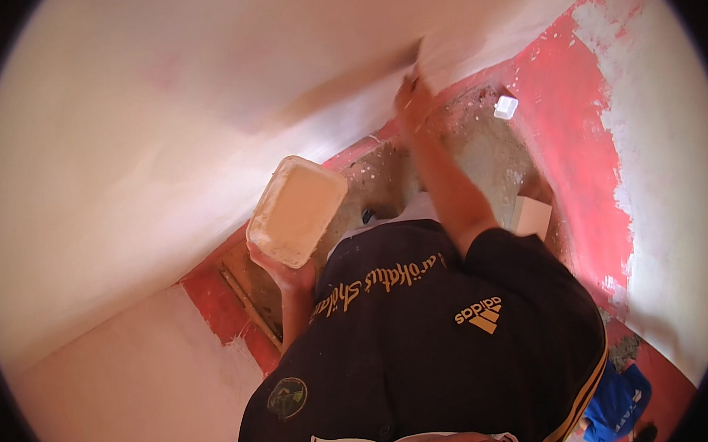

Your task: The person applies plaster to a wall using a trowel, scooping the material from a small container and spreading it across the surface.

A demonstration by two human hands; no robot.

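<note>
My left hand [271, 262] grips a rectangular plastic tub [296, 208] from below; the tub is tilted and holds a smooth, cream-coloured material. Up at the pale wall [162, 127], my right hand [411, 96] is closed around a thin, blurred tool [417, 55], apparently a flat blade, whose edge is at the wall surface. A long dark streak, likely shadow, runs from it toward the lower left. The wall has a red band along its base, beside the tub and my right forearm.
A small white container [506, 106] and a pale block [532, 216] are on the stained floor [484, 160]. A pole [250, 304] lies at lower left. The red-and-white wall [575, 126] stands at right. A person in blue [616, 399] is partly visible at lower right.
</note>
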